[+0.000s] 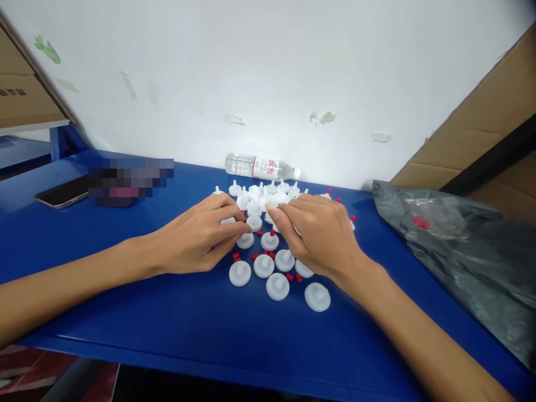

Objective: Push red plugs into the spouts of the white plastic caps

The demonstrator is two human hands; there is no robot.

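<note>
Many round white plastic caps with a pointed spout, such as the white cap [277,286], stand over the middle of the blue table. Small red tips [290,277] lie loose between them, and a few spouts wear one, as on the capped piece [269,240]. My left hand [205,231] reaches in from the left, fingers bent and drawn together beside a white cap [245,240]; what its fingertips pinch is hidden. Over the right side of the group, my right hand [318,229] is closed, thumb against the curled fingers, its grip also hidden.
A clear plastic bottle [262,167] lies on its side by the white wall. At the left is a phone [62,191] beside a blurred-out patch. On the right, a grey plastic bag [452,251] carries a clear bag of red pieces [421,222]. Cardboard [473,120] leans behind it.
</note>
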